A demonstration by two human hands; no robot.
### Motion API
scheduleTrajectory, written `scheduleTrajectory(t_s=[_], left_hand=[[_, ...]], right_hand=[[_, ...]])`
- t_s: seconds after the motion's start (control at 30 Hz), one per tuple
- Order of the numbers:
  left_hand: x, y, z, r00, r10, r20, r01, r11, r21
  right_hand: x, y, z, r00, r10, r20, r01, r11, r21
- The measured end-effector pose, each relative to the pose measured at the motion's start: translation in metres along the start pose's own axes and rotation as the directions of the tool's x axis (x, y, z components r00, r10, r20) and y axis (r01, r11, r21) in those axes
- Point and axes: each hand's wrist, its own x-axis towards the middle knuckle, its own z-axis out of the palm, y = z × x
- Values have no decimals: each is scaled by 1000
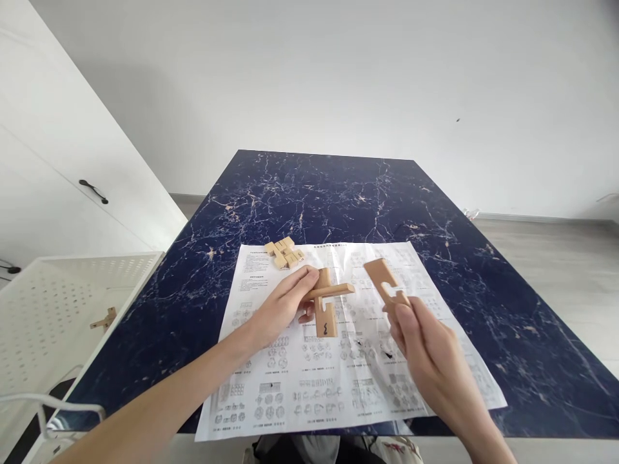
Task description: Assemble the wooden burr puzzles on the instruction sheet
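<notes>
My left hand [296, 293] grips two crossed wooden puzzle pieces [327, 319] above the printed sheet. The upright one has a notch and a dark mark near its lower end; the other is a bar pointing right. In my right hand [420, 335] is a single flat notched wooden puzzle piece [380, 276], tilted up to the left, its lower end hidden by my fingers. The two hands are apart, and the pieces do not touch. Beneath both hands lies the creased instruction sheet [290, 412] with rows of small diagrams.
A cluster of small interlocked wooden blocks [285, 252] rests on the sheet's far left corner. The blue marbled table [314, 193] reaches toward the wall. At left, a white perforated basket [43, 309] holds a wooden piece [104, 319], near a white cabinet [62, 129].
</notes>
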Motion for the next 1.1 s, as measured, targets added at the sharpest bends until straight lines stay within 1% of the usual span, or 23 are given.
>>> scheduleTrajectory(t_s=[0.03,0.1,0.17,0.27,0.47,0.6,0.67,0.8,0.97,1.1], left_hand=[[0,0,0,1000,-1,16,1,1000,-10],[-1,2,2,999,3,46,-2,1000,-15],[-3,4,4,998,1,67,0,1000,-18],[-4,6,7,995,0,100,2,1000,-25],[-5,5,7,983,-11,184,16,1000,-24],[-4,5,9,978,-25,207,40,996,-73],[-3,6,10,975,-32,219,53,994,-94],[-4,7,11,979,-37,201,58,994,-97],[-6,12,12,971,-40,235,62,994,-87],[-7,13,14,965,-42,259,70,993,-100]], right_hand=[[-3,-2,-5,1000,21,22,-23,993,116],[-8,-7,-11,996,40,84,-63,955,289],[-9,-9,-12,988,11,153,-72,917,393],[-4,-9,-6,975,-35,221,-78,872,483],[5,-11,9,958,-41,283,-139,800,584],[4,-12,11,961,-30,275,-156,761,630],[3,-11,12,957,-20,288,-178,744,644],[0,-11,15,948,-7,319,-221,707,672],[-1,-14,21,935,0,354,-250,707,661],[1,-18,31,918,6,397,-288,700,654]])
